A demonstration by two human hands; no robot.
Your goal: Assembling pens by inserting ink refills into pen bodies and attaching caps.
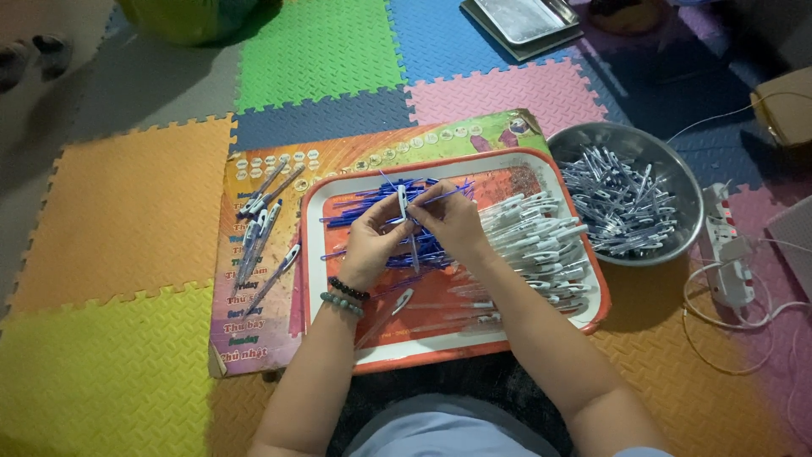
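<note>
My left hand (370, 239) and my right hand (452, 218) meet over an orange tray (334, 190) with a white rim. Together they hold one pen (403, 201): the left hand pinches its clear barrel upright, and the right hand holds a thin blue refill (446, 194) at the barrel's top. Under the hands lies a heap of blue refills (359, 208). A pile of clear pen barrels with white clips (537, 237) fills the tray's right half. Two bead bracelets sit on my left wrist.
A metal bowl (628, 144) full of pens stands right of the tray. Several finished pens (264, 220) lie on a printed board (254, 296) to the left. A white power strip (729, 254) with cables lies at far right, a metal tray (524, 21) at the top. Coloured foam mats cover the floor.
</note>
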